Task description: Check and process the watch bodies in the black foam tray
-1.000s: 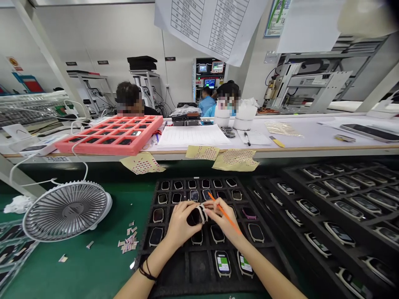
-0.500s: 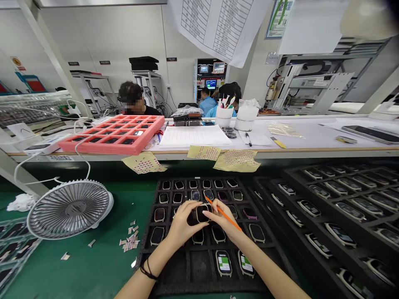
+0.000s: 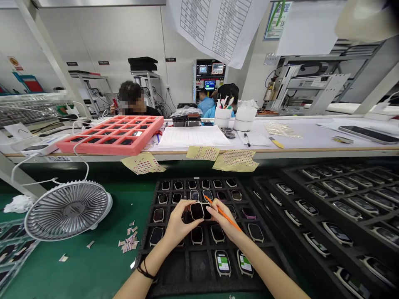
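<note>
Both my hands meet over a black foam tray [image 3: 174,278] with several watch bodies in its pockets. My left hand [image 3: 178,224] pinches a dark-screened watch body [image 3: 197,211] by its left side, screen facing me. My right hand [image 3: 225,222] touches the watch's right side and also grips a thin orange stick [image 3: 222,214] that slants up to the left. Two watches with lit green screens [image 3: 222,262] lie in the tray's near row.
More black trays of watches [image 3: 330,216] fill the right. A small white fan [image 3: 67,209] lies on the green mat [image 3: 77,270] at left, with paper scraps [image 3: 127,243] beside it. A pink tray [image 3: 115,135], papers and cups stand on the white shelf; people sit behind it.
The watch has been turned in my fingers: its side and strap lugs showed before, and now its dark screen faces me. Both hands stay over the tray's middle.
</note>
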{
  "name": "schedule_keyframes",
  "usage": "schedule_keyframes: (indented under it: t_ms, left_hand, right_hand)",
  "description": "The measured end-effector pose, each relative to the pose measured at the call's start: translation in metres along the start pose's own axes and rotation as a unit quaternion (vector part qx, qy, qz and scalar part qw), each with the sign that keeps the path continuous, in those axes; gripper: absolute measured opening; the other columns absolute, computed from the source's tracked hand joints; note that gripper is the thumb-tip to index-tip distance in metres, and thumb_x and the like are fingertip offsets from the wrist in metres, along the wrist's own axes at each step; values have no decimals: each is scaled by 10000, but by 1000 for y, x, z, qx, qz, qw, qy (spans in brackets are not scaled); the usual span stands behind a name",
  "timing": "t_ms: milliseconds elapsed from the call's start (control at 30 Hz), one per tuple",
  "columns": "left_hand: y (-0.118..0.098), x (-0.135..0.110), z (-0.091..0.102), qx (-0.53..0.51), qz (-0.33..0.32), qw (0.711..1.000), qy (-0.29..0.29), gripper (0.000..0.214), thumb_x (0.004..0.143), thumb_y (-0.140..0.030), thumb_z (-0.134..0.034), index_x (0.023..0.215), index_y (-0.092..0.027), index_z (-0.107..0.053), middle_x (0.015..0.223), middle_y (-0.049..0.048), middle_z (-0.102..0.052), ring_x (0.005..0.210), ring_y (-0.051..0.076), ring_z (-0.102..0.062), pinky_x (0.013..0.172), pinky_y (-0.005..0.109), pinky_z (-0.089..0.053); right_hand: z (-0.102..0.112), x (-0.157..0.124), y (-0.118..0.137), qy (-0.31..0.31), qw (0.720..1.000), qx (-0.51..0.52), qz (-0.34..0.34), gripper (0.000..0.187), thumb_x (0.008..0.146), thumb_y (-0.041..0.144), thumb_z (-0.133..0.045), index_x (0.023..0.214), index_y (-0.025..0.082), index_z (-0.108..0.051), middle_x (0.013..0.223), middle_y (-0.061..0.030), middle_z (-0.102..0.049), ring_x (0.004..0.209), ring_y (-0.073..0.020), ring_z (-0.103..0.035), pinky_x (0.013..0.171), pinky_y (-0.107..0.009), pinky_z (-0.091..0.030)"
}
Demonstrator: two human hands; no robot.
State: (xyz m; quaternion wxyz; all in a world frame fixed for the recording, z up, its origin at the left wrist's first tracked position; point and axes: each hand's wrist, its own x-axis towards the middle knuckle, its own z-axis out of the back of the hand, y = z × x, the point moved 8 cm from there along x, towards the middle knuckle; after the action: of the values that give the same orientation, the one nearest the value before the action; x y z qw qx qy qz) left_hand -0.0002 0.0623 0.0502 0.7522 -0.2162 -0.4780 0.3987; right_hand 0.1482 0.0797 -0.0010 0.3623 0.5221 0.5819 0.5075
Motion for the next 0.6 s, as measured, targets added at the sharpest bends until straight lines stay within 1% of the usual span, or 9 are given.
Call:
schedule_keyframes:
  t_ms: [133,233,333,433,500,600]
  left_hand:
    - [1,2,2,5,2,1000,-6,360,736,-260,-717,1063,-198,-579,946,52,-628,786,179,-585,711,318,-512]
    - [1,3,6,7,-2,1000,-15,352,726,-249,-719,1044,-195,-579,936,44,-627,776,172,-591,700,302,-514]
    - [3,-4,14,-5,27,999,-22,368,731,-246,-705,1064,-192,-559,950,47,-636,765,167,-607,689,289,-519]
    - [3,-25,25,3,75,997,-3,393,751,-246,-672,1115,-202,-531,974,49,-649,773,168,-625,707,293,-529]
    - [1,-46,32,42,96,994,28,384,753,-245,-664,1115,-217,-540,1005,48,-655,818,183,-633,748,313,-533]
    - [-1,-79,39,131,99,983,85,372,720,-232,-691,1074,-237,-579,1032,50,-662,933,230,-625,815,371,-531]
  right_hand:
    - [3,3,0,-1,1000,-18,17,389,808,401,-628,661,231,-310,628,70,-300,534,-94,-299,495,-205,-333]
    - [5,4,7,-16,994,-86,58,412,808,436,-618,636,226,-309,615,68,-308,537,-96,-313,513,-217,-322]
    - [3,-2,18,-38,984,-146,91,455,790,482,-623,604,229,-294,584,66,-310,510,-97,-337,513,-229,-320]
    - [-8,-19,26,-34,982,-164,81,460,801,502,-596,606,237,-275,578,60,-340,477,-100,-393,501,-232,-345]
    - [-18,-35,29,-27,976,-201,76,446,831,478,-556,604,237,-257,570,61,-339,462,-92,-392,493,-223,-345]
    - [-33,-60,23,-36,947,-306,87,416,856,384,-516,591,232,-233,531,74,-300,453,-79,-347,484,-203,-316]
